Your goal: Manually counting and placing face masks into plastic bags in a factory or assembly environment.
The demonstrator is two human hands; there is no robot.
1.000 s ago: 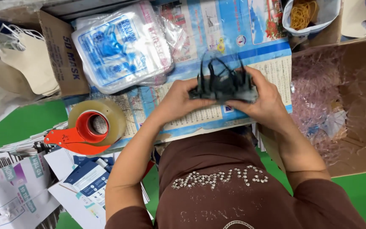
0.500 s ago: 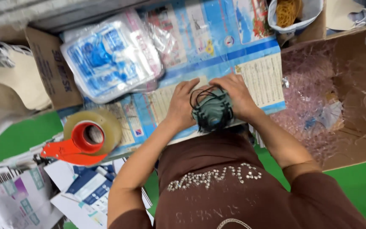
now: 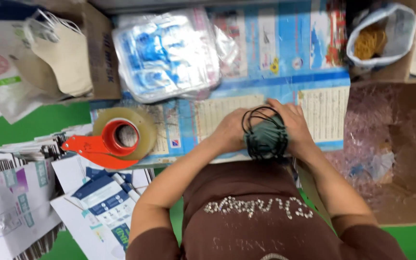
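1. I have a dark green bundle of masks [image 3: 265,138] with black ear loops pressed between both hands, low on the blue printed sheet [image 3: 285,72], just above my chest.
2. My left hand [image 3: 229,132] is cupped closed against the bundle's nine o'clock side, fingers curled round it.
3. My right hand [image 3: 292,125] wraps over it from one to three o'clock, closed on it too; the fingertips are hidden, so how tight I cannot tell.
4. At nine o'clock, well apart, lies a tape dispenser [image 3: 114,139], red handle, tan roll.
5. At eleven o'clock sits a clear packet of blue masks [image 3: 167,55].
6. At one o'clock is a bag of rubber bands [image 3: 379,36], I think.
7. At three o'clock stands an open cardboard box [image 3: 410,154] with clear wrap inside.
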